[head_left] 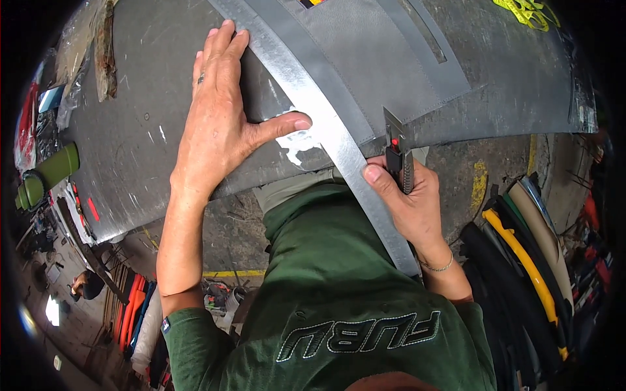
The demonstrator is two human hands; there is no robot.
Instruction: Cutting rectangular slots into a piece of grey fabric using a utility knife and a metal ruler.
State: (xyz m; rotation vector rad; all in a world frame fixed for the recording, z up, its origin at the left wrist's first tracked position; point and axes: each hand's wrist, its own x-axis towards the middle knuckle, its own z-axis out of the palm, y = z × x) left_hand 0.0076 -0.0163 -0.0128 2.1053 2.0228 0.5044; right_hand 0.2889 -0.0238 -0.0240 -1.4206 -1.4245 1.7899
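A long metal ruler point(308, 107) lies slantwise along the edge of a grey stitched panel point(365, 52), its near end sticking out past the table toward my body. My left hand point(222, 111) is open and flat, fingertips at the ruler's far left edge and thumb tip on the ruler's side. In my right hand point(417, 202) is a utility knife point(396, 159), black and grey with a red part, its blade pointing away from me. That hand's thumb and fingers also touch the ruler at the table edge. Part of the right-hand grip is hidden.
The dark worktable point(156, 150) has worn white marks. A yellow-green mesh piece point(528, 13) lies far right, a ragged brown strip point(105, 52) far left. A green roll point(49, 174) is at the left edge. Rolls of material point(508, 247) stand right below; another person point(88, 285) is lower left.
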